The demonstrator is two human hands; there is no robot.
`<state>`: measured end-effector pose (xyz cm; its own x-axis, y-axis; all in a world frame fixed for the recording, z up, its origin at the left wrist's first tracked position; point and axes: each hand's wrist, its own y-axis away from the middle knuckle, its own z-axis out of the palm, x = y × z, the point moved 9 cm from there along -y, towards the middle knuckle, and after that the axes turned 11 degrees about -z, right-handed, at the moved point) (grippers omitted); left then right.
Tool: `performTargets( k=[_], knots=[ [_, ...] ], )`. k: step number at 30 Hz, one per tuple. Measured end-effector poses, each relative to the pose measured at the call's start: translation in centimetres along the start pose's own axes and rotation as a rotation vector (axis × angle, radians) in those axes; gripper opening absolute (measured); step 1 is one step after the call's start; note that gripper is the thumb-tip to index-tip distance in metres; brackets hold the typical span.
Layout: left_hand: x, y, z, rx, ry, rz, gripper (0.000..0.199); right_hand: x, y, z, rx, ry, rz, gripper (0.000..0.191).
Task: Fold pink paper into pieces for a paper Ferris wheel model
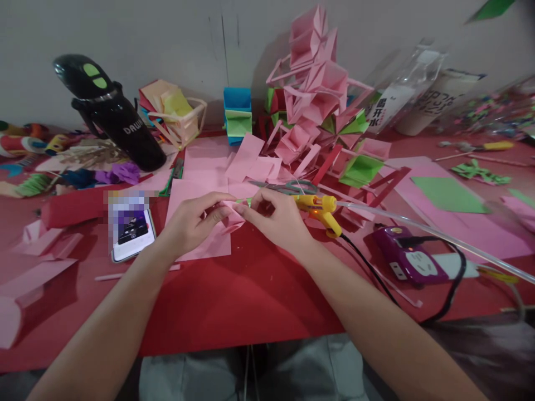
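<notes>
A small folded pink paper piece (233, 218) is pinched between my two hands above the red table (251, 301). My left hand (195, 220) grips its left side with thumb and fingers. On the other side my right hand (273, 217) has its thumb and fingertips closed on the paper's upper right edge. Just right of my right hand lies a yellow glue gun (317, 207) with a clear glue stick in its back. Grey-handled scissors (288, 186) are partly hidden behind my right hand. Pink sheets (200, 192) lie beneath and behind the hands.
A phone (132, 228) lies left of my left forearm, near a black bottle (121, 120). Pink paper structures (313, 83) stand at the back. A purple power adapter (409, 253) with cables sits at right, with a plastic bottle (407, 83) behind.
</notes>
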<state>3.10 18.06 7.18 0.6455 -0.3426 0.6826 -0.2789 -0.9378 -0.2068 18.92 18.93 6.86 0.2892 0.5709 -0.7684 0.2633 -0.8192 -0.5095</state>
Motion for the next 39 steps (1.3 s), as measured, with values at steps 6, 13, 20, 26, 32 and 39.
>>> performTargets(
  k=[6, 13, 20, 26, 32, 39],
  knots=[
    [-0.6, 0.1, 0.7, -0.087, 0.004, -0.021, 0.036, -2.3, -0.3, 0.0, -0.021, 0.027, -0.226, 0.029],
    [0.1, 0.0, 1.1, -0.123, 0.052, 0.010, 0.034, -1.6, -0.1, 0.1, -0.024, 0.030, -0.179, 0.029],
    [-0.6, 0.0, 1.0, -0.067, -0.023, -0.040, 0.029, -1.8, -0.2, 0.4, -0.057, -0.034, -0.228, 0.019],
    [-0.4, 0.0, 0.8, -0.031, 0.023, -0.016, 0.024, -1.5, -0.3, 0.4, -0.061, -0.043, -0.187, 0.021],
    [0.0, 0.1, 1.0, -0.063, 0.084, -0.014, 0.023, -1.4, -0.3, 0.5, -0.075, -0.058, -0.151, 0.030],
    [0.1, -0.1, 0.8, -0.024, 0.152, -0.055, 0.024, -1.4, -0.3, 0.4, -0.078, -0.036, -0.141, 0.028]
  ],
)
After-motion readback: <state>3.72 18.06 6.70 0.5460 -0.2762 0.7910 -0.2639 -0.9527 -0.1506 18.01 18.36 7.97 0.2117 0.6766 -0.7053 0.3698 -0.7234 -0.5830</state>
